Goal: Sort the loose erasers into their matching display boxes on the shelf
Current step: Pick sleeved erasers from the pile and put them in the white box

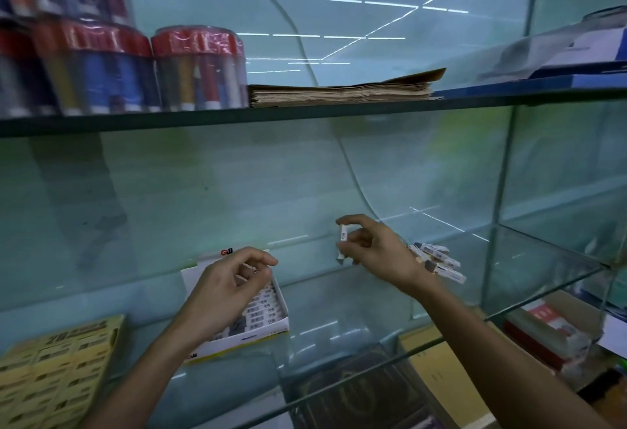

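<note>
My right hand (376, 252) pinches a small white eraser (342, 235) upright above the glass shelf (339, 333), between the white box and the loose pile. Behind its wrist lies a pile of loose white erasers (441, 262). My left hand (224, 289) hovers with curled fingers over the white display box (251, 337), which holds rows of white erasers. Whether it holds anything is unclear. A yellow display box (57, 371) of yellow erasers stands at the front left.
The upper shelf carries wrapped tubs of pens (118, 68), a brown paper stack (342, 90) and a blue box (543, 84). Books and boxes (543, 333) lie under the glass shelf. A glass side panel (502, 197) closes the right.
</note>
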### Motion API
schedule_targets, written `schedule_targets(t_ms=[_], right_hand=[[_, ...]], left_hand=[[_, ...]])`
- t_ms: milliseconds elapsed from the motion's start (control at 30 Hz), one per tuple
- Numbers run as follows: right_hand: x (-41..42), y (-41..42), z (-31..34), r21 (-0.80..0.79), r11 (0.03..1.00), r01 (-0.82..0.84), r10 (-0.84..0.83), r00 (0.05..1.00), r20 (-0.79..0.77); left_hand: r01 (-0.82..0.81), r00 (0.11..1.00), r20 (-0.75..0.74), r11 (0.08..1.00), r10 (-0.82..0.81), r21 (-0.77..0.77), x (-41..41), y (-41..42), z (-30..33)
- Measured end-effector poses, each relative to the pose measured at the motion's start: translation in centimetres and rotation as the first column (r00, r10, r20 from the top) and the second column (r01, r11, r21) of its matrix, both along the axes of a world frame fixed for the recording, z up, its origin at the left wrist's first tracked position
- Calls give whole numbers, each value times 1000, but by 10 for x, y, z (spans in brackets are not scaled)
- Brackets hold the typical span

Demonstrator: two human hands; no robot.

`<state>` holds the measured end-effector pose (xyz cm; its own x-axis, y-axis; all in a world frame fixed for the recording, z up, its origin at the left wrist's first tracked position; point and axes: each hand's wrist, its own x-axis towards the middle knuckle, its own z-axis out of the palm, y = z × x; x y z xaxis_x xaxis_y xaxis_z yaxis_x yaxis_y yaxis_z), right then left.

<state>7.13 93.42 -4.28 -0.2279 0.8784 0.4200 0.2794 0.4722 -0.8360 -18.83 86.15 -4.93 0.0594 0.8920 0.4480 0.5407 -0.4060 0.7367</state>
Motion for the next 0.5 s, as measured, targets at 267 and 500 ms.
schedule_targets(t_ms=[267, 500], right_hand=[[-53, -36, 4, -39, 925, -377, 350, 890, -293], [-78, -44, 2, -52, 895, -443, 405, 856, -323]], left_hand=[[113, 987, 124, 989, -101, -93, -7, -15, 3], [82, 965, 251, 996, -73, -23, -16, -32, 9]])
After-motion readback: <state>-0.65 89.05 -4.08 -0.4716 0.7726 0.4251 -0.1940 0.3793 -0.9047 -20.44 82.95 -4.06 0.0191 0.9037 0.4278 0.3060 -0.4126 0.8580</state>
